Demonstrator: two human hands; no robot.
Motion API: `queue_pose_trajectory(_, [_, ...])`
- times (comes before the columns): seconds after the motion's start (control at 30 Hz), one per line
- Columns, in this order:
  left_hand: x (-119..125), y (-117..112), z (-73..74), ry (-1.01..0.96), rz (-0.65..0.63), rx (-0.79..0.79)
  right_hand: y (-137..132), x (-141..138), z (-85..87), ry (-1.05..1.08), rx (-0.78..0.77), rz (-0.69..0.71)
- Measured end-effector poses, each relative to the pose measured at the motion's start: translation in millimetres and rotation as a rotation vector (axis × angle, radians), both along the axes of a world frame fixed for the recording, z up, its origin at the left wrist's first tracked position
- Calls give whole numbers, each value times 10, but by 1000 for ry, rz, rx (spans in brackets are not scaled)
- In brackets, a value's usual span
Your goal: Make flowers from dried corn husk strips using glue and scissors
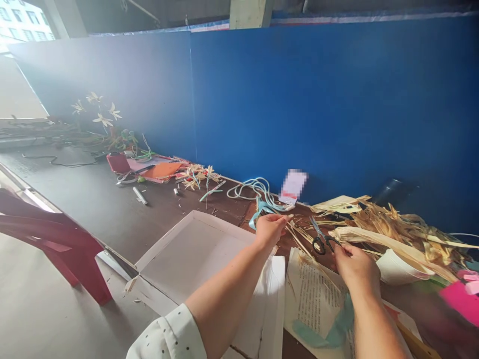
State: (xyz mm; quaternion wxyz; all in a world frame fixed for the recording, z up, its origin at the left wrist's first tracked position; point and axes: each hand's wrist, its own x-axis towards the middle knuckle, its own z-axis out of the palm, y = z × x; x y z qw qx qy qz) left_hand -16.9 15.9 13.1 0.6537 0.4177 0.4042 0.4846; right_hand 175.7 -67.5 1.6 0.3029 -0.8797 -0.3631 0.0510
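Observation:
My left hand is closed in a pinch, above the right side of the white box lid. At its fingertips shows a small pale piece that looks like husk; its full shape is hidden. My right hand grips a pair of scissors by the black handles. The blades point away from me and a little left, apart from the left hand. Just right of them lies a heap of dry corn husks. Thin husk strips are scattered between the hands.
A shallow white box and a printed sheet lie near my arms. A white cup is among the husks. Behind are a pale blue cord, a phone-like card and husk flowers. A blue panel borders the table; a red chair stands left.

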Motion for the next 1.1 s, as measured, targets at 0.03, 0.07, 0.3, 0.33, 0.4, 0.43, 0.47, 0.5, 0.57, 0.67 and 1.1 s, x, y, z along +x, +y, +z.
queue_pose_trajectory(0.03, [-6,7,-5,12,12,1,14,23,-38,0,-24,7])
queue_pose_trajectory(0.07, [-10,10,-6,18,18,-2,27,48,-79,-11,-39,14])
queue_pose_trajectory(0.3, [17,-75,41,28,-109,-37,26,-68,-83,-157,325,33])
queue_pose_trajectory(0.33, [28,-95,43,19,-135,-47,21,-147,-48,-72,436,48])
queue_pose_trajectory(0.4, [53,-133,37,2,-192,-40,23,-315,0,196,516,142])
queue_pose_trajectory(0.43, [66,-151,28,4,-228,-35,30,-391,8,295,523,196])
queue_pose_trajectory(0.47, [80,-166,15,12,-252,-24,39,-456,5,371,522,245])
queue_pose_trajectory(0.5, [95,-180,-1,26,-269,-12,49,-506,-5,420,518,286])
queue_pose_trajectory(0.57, [125,-196,-45,50,-286,18,60,-562,-29,452,520,333])
queue_pose_trajectory(0.67, [165,-189,-124,61,-306,79,48,-555,-32,417,495,285])
queue_pose_trajectory(1.1, [117,-153,-117,183,-416,118,-38,-490,78,128,476,80])
